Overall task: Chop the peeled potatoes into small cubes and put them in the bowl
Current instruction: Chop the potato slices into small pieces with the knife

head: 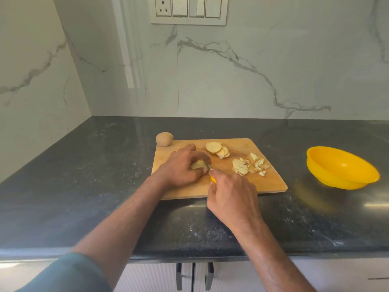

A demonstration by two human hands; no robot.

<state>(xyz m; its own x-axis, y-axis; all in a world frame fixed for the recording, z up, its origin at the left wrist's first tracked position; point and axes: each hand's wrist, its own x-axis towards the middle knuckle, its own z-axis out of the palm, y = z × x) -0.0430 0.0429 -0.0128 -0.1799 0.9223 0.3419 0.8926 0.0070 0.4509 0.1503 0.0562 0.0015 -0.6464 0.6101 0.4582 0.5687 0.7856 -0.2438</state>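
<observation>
Head view, the only one: slicing looks to be the step in hand. The left hand (181,165) curls its fingers over a pale peeled potato piece (197,164) on the rectangular wooden chopping board (271,182), pinning it down. The right hand (232,199) is clenched round the yellow handle of a small knife (207,165), whose blade meets the piece just beside the left fingertips.

At twelve o'clock from the hands lies a fan of round potato slices (216,149); at three o'clock, a loose heap of small potato cubes (249,166), all on the board. A whole brown-skinned potato (164,139) sits on the desk touching the board's corner at eleven o'clock. The round yellow plastic bowl (342,167) stands well apart at three o'clock; nothing can be seen inside it.

By my judgement the task is at an early-to-middle stage: cubes are cut but none moved. The next move calls for a straight downward cut with the left fingertips tucked clear of the blade, since they lie very close to it.

The dark speckled stone desk (84,186) is glossy and runs into a corner. White marble-veined wall tiles (252,81) rise behind it, with a switch-and-socket panel (188,9) at twelve o'clock and cabinet handles (194,276) below the front edge.
</observation>
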